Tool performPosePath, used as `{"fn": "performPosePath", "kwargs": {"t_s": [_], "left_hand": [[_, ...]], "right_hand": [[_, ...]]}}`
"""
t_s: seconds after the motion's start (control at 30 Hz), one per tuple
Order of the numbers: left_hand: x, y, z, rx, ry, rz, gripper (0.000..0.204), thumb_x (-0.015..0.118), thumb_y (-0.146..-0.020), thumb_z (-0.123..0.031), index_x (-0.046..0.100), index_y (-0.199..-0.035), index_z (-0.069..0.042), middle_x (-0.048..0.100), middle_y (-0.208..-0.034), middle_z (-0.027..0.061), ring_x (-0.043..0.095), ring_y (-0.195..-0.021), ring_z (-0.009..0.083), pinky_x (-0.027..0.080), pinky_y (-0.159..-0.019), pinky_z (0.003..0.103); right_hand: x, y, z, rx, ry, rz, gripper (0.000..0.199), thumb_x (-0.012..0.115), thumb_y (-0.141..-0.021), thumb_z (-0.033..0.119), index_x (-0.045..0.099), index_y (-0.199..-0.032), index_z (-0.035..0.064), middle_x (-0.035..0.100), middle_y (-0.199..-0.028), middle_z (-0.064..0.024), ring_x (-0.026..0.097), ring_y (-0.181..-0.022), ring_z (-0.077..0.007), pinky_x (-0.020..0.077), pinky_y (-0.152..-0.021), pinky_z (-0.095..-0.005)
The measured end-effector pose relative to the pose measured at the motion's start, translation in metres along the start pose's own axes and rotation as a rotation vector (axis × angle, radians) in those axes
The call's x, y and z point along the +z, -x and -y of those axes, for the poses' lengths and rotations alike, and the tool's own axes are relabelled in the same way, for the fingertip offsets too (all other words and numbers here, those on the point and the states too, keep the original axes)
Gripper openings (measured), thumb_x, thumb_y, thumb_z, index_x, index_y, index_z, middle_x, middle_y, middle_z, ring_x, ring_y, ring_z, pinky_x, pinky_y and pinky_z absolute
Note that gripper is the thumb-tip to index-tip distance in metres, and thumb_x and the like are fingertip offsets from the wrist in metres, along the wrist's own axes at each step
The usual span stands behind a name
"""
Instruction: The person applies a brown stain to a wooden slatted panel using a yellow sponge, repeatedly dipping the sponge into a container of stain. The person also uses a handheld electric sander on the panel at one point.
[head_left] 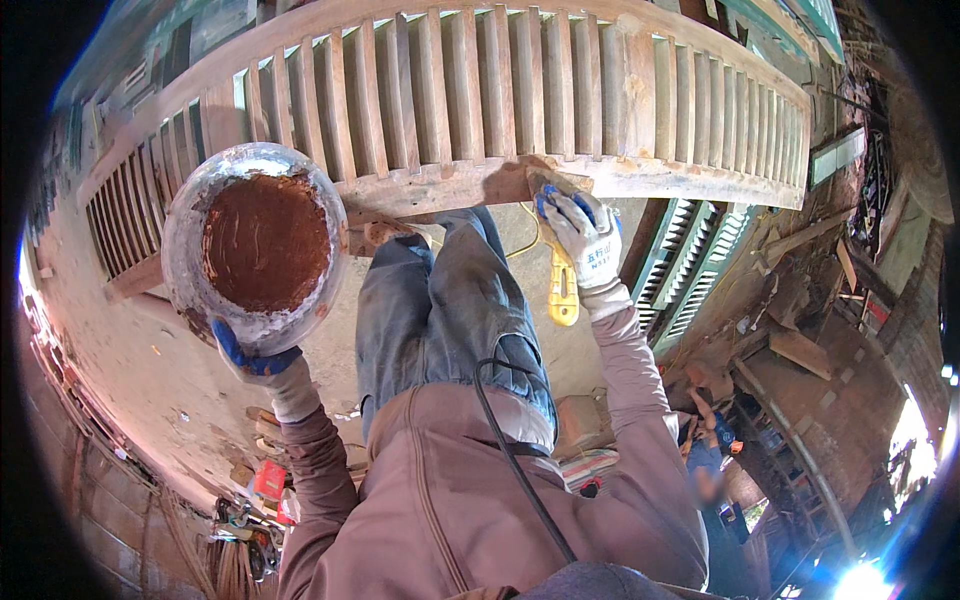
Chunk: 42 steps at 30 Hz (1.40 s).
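My left hand (pixel 255 360), in a white glove with blue fingers, grips the lower rim of a round metal bowl (pixel 183 235). Reddish-brown paste (pixel 265 240) fills much of the bowl. My right hand (pixel 580 228), gloved the same way, is closed around a putty knife (pixel 563 290) with a yellow handle. Its blade end lies against the near rail of a long slatted wooden shutter (pixel 690 182), beside a brownish damp-looking patch. The glove partly hides the tool. The shutter stretches across in front of me, its slats bare wood.
Green louvred shutters (pixel 690 255) lean to the right of my right hand. Wood scraps (pixel 800 352) lie farther right. Another person (pixel 710 450) is at the lower right. A red container (pixel 269 480) and assorted tools (pixel 240 545) lie at the lower left.
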<state>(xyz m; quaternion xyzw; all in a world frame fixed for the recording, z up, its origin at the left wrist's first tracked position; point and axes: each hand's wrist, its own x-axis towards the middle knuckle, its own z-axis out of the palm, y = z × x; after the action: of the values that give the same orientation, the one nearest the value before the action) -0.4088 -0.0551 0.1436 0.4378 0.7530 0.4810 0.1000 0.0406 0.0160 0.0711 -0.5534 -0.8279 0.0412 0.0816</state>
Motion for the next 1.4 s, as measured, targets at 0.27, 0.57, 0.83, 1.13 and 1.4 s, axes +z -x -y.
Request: {"fn": "performPosePath", "kwargs": {"t_s": [0.27, 0.57, 0.83, 1.13, 1.4], "left_hand": [[0.003, -0.006, -0.011, -0.064, 0.173, 0.035, 0.054, 0.059, -0.098, -0.025, 0.045, -0.146, -0.004, 0.041, -0.150, 0.0159, 0.044, -0.135, 0.0330, 0.040, -0.111, 0.052], [0.005, -0.013, -0.008, -0.062, 0.234, 0.040, 0.053, 0.055, -0.099, -0.024, 0.044, -0.145, -0.001, 0.043, -0.149, 0.0169, 0.045, -0.134, 0.0340, 0.040, -0.111, 0.053], [0.015, -0.015, -0.011, -0.104, 0.188, 0.049, 0.054, 0.060, -0.097, -0.018, 0.043, -0.146, -0.002, 0.041, -0.149, 0.0167, 0.044, -0.135, 0.0336, 0.040, -0.112, 0.053], [0.024, -0.017, -0.016, -0.086, 0.177, 0.051, 0.054, 0.055, -0.099, -0.026, 0.043, -0.146, -0.002, 0.040, -0.151, 0.0175, 0.045, -0.135, 0.0337, 0.040, -0.112, 0.053], [0.029, -0.017, -0.020, -0.105, 0.142, 0.025, 0.053, 0.052, -0.100, -0.030, 0.046, -0.144, -0.002, 0.044, -0.148, 0.0172, 0.046, -0.134, 0.0342, 0.039, -0.111, 0.054]], "right_hand": [[-0.006, 0.000, -0.009, 0.035, -0.006, -0.009, 0.036, 0.069, -0.079, 0.027, 0.070, -0.115, 0.0273, 0.064, -0.124, 0.0085, 0.058, -0.110, -0.0193, 0.0507, -0.085, -0.0360], [-0.013, 0.011, -0.048, 0.003, -0.005, -0.046, 0.039, 0.078, -0.073, 0.027, 0.071, -0.111, 0.0253, 0.065, -0.122, 0.0073, 0.058, -0.113, -0.0196, 0.0514, -0.084, -0.0369], [-0.023, 0.007, -0.052, -0.027, -0.043, -0.048, 0.039, 0.076, -0.074, 0.030, 0.072, -0.113, 0.0267, 0.066, -0.121, 0.0080, 0.060, -0.108, -0.0192, 0.0517, -0.084, -0.0347], [-0.026, 0.021, -0.065, -0.004, -0.011, -0.058, 0.040, 0.074, -0.075, 0.027, 0.071, -0.115, 0.0260, 0.063, -0.125, 0.0085, 0.058, -0.113, -0.0185, 0.0503, -0.082, -0.0345], [-0.019, 0.033, -0.068, 0.001, 0.043, 0.026, 0.038, 0.067, -0.077, 0.023, 0.071, -0.115, 0.0277, 0.064, -0.127, 0.0071, 0.059, -0.113, -0.0191, 0.0515, -0.087, -0.0367]]}}
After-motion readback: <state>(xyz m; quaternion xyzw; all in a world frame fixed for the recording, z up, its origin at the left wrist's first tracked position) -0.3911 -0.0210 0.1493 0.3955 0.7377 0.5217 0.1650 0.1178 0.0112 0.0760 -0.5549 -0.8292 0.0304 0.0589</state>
